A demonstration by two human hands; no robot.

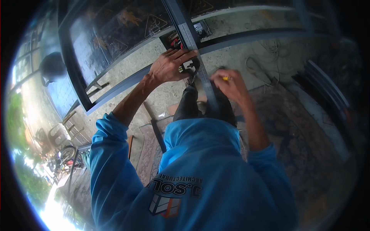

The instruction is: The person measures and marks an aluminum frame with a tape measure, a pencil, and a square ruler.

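My left hand point(172, 65) lies over a long metal ruler point(187, 36), its fingers spread across the ruler and the dark metal bar point(175, 11) beneath. The ruler runs from the dark frame down toward my body. To the right of its lower part, my right hand point(230, 82) is closed around a small yellow object point(226, 78), perhaps a pencil or marker, mostly hidden by the fingers. Under my left hand a black and white thing point(187, 65) with yellow bits shows partly; I cannot make out what it is.
A large dark frame point(127, 84) with glass-like panels spans the front. Beneath the bar sits a box with red items point(174, 41). Cords point(256, 69) lie on the concrete floor at right, near long dark profiles point(322, 86). A patterned rug point(281, 111) is below.
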